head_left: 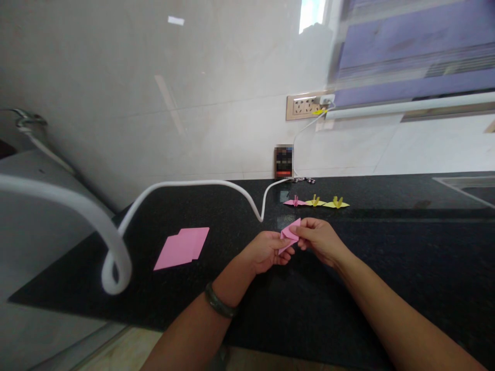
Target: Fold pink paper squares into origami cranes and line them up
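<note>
Both my hands meet over the black counter (386,268) around a folded pink paper (290,235). My left hand (266,252) is closed, pinching the paper's lower left part. My right hand (319,238) is closed too, pinching its upper right corner. The paper is held a little above the counter. A dark band sits on my left wrist (219,303).
Flat pink paper sheets (182,247) lie to the left. Three folded paper birds, one pink (294,202) and two yellow (335,203), stand in a row behind my hands. A white cable (116,242) loops across the counter to a wall socket (305,106). A sink edge (464,185) shows far right.
</note>
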Motion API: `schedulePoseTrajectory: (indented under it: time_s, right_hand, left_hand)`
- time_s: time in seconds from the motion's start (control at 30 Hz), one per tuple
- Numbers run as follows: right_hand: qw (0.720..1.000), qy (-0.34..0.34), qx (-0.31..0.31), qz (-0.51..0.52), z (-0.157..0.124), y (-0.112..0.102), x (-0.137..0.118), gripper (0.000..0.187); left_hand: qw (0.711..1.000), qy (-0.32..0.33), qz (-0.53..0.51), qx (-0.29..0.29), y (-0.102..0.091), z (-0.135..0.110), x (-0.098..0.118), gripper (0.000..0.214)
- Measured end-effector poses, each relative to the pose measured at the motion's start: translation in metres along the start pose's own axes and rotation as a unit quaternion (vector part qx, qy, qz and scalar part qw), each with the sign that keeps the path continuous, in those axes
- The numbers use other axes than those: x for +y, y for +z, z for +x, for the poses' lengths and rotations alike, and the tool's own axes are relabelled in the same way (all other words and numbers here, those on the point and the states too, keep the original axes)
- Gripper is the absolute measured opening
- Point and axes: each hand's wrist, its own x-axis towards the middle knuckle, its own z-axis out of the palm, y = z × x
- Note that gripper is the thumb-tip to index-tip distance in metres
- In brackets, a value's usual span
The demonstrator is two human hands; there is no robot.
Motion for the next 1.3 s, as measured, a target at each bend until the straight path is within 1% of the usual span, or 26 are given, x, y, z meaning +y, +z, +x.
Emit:
schedulePoseTrajectory:
  time_s: [0.13,0.23,0.33,0.5,0.63,0.7,0.77,0.87,1.0,1.07,1.17,1.23,1.3]
  right_hand:
    - [1.0,-0.011,-0.004,-0.014,-0.001,0.0,-0.001,0.026]
    - [0.999,-0.021,0.001,-0.028,-0.001,0.0,-0.002,0.028]
    - [0.999,-0.032,0.006,-0.04,-0.002,0.001,-0.003,0.027]
    - [0.996,-0.052,0.011,-0.073,-0.002,0.002,-0.003,0.027]
    - [0.983,-0.101,0.025,-0.153,-0.002,0.002,-0.001,0.026]
    - [0.967,-0.143,0.037,-0.207,-0.003,0.004,0.001,0.024]
    - [0.945,-0.203,0.042,-0.254,-0.004,0.007,0.001,0.02]
    - [0.904,-0.293,0.024,-0.311,-0.006,0.01,0.001,0.016]
    - [0.844,-0.367,-0.017,-0.392,-0.008,0.008,-0.001,0.023]
    - [0.814,-0.394,-0.022,-0.427,-0.008,0.005,-0.001,0.025]
    - [0.776,-0.425,-0.004,-0.466,-0.006,0.001,0.0,0.027]
    - [0.758,-0.434,0.011,-0.488,-0.006,0.0,0.0,0.028]
    - [0.745,-0.437,0.026,-0.504,-0.006,0.001,0.0,0.027]
  left_hand:
    - [1.0,0.007,0.001,0.014,-0.001,0.001,0.0,0.017]
    - [1.0,0.003,0.006,0.016,-0.001,0.001,0.0,0.016]
    - [0.999,0.013,0.02,0.026,-0.001,0.001,0.0,0.017]
    - [0.994,0.036,0.056,0.088,0.004,0.0,0.001,0.023]
    - [0.984,0.047,0.09,0.146,0.008,0.002,0.0,0.02]
    - [0.977,0.056,0.113,0.172,0.01,0.003,0.0,0.017]
    - [0.971,0.07,0.13,0.187,0.012,0.004,-0.001,0.017]
    - [0.971,0.09,0.125,0.182,0.012,0.005,-0.002,0.019]
    - [0.977,0.11,0.077,0.165,0.01,0.005,-0.001,0.02]
    - [0.983,0.12,0.044,0.133,0.009,0.006,0.0,0.02]
    - [0.989,0.137,-0.022,0.058,0.007,0.006,0.0,0.018]
    - [0.986,0.151,-0.075,0.011,0.007,0.005,0.001,0.017]
    - [0.979,0.164,-0.119,-0.024,0.008,0.004,0.001,0.017]
